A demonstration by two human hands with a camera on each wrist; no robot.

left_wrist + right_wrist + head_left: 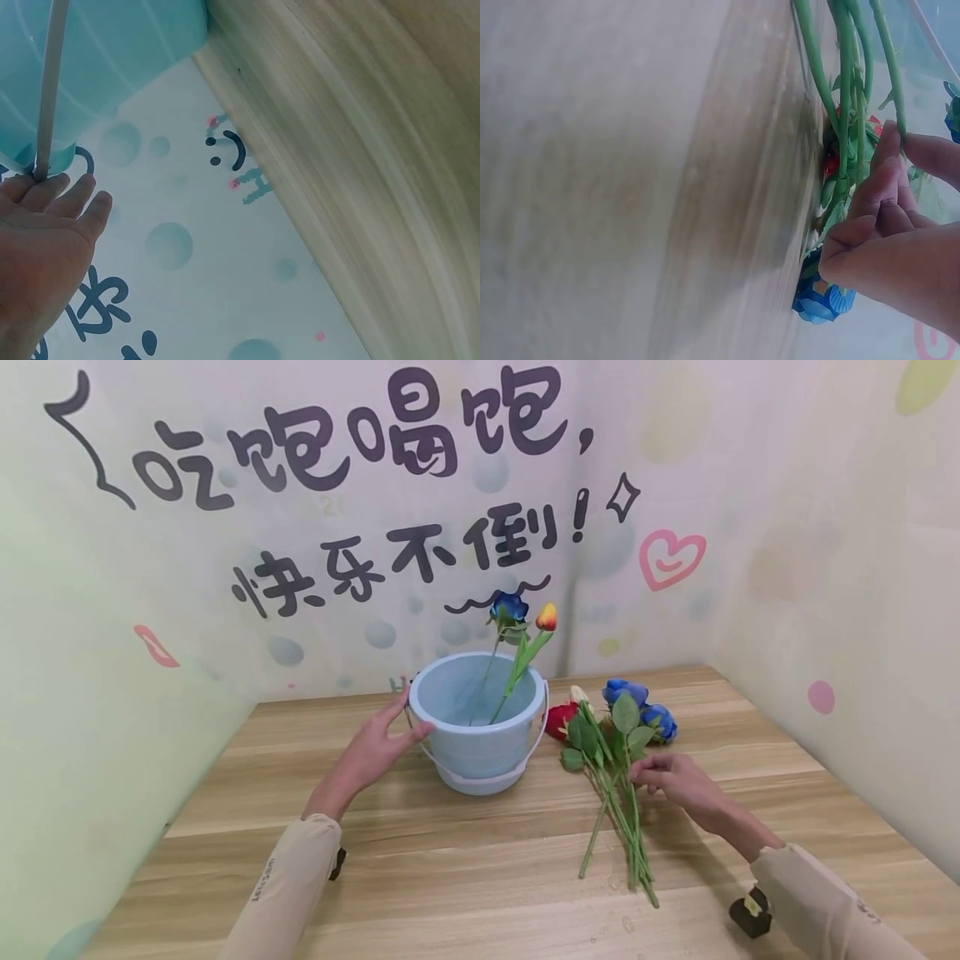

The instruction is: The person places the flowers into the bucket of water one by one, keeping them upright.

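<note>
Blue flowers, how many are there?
3. One blue flower is in the bucket; a second and a third are close together, right of the bucket. Others may be hidden under the leaves.

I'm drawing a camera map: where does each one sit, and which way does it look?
Head: on the head, looking forward and down at the bucket, flowers and wall; left hand, right hand and sleeves show.
Left wrist: on that wrist, looking at the bucket, table and wall; the left hand shows.
Right wrist: on that wrist, looking at the stems and table; the right hand shows.
Shared: head and right wrist show the right hand pinching one stem.
</note>
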